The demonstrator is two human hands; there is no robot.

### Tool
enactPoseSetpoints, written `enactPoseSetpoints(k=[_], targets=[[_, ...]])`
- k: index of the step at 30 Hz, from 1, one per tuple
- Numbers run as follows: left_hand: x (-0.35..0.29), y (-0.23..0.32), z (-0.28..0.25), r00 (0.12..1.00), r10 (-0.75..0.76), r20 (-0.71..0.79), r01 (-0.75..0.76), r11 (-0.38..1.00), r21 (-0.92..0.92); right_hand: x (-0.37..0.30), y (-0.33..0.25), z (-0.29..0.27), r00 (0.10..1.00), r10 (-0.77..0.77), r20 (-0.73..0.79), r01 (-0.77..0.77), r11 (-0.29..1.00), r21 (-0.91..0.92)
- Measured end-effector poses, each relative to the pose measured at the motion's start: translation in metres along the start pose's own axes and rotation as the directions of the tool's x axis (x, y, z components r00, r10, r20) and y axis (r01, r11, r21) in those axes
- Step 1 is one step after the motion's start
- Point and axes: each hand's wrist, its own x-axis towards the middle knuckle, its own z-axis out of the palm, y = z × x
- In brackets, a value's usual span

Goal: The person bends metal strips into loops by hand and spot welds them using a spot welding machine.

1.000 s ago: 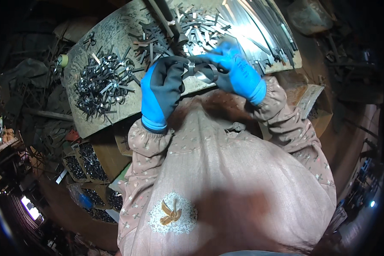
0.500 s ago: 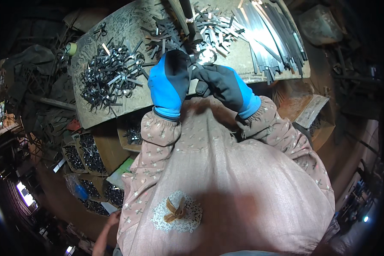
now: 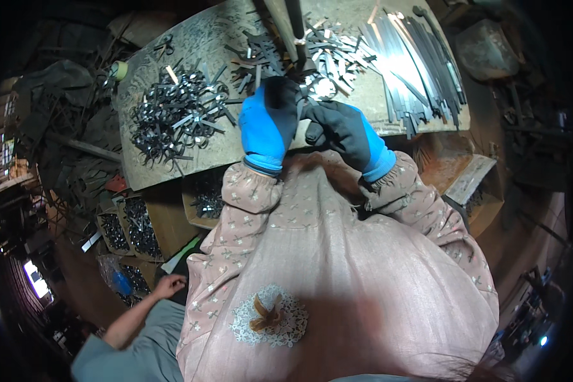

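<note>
At the front edge of the table (image 3: pixel 235 143), my two hands are close together in blue gloves with dark palms. My left hand (image 3: pixel 270 124) is closed, its fingers wrapped by a narrow metal strip (image 3: pixel 302 107). Beside it, the fingers of my right hand (image 3: pixel 344 130) are bent and pinched on the same strip. Much of the strip is hidden by the gloves. Just beyond my fingers stands a dark upright rod (image 3: pixel 296 28) with a lamp-lit spot at its foot.
A heap of curled metal strips (image 3: pixel 175 114) lies left, short flat strips (image 3: pixel 344 57) at the back, long strips (image 3: pixel 420 70) right. Boxes of metal pieces (image 3: pixel 140 226) stand below the table. At lower left is another person's bare arm (image 3: pixel 134 315), near my sleeve.
The view has shifted, so the table sits slightly further right and lower. My hands keep their pinch by the rod. The other person's arm and grey sleeve have come further into view.
</note>
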Motion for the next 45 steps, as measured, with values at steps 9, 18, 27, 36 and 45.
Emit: enactPoseSetpoints(k=[9, 18, 27, 36, 45], targets=[[-0.023, -0.028, 0.0, 0.989, -0.143, 0.026, 0.14, 0.986, 0.092, -0.008, -0.01, 0.008, 0.958, 0.204, 0.203, -0.248, 0.942, 0.224], [-0.062, -0.047, -0.003, 0.919, -0.36, 0.157, 0.337, 0.928, 0.157, -0.031, 0.011, 0.034, 0.933, 0.228, 0.278, -0.262, 0.961, 0.089], [-0.075, -0.061, -0.05, 0.872, -0.361, 0.331, 0.467, 0.815, -0.342, -0.021, 0.029, 0.045, 0.877, 0.257, 0.406, -0.423, 0.815, 0.397], [-0.085, -0.023, -0.055, 0.747, -0.6, 0.287, 0.66, 0.612, -0.436, -0.015, -0.003, 0.04, 0.845, 0.152, 0.512, -0.429, 0.763, 0.483], [-0.164, -0.076, 0.007, 0.833, -0.462, 0.303, 0.399, 0.883, 0.248, -0.109, 0.092, 0.079, 0.874, -0.008, 0.485, -0.223, 0.882, 0.416]])
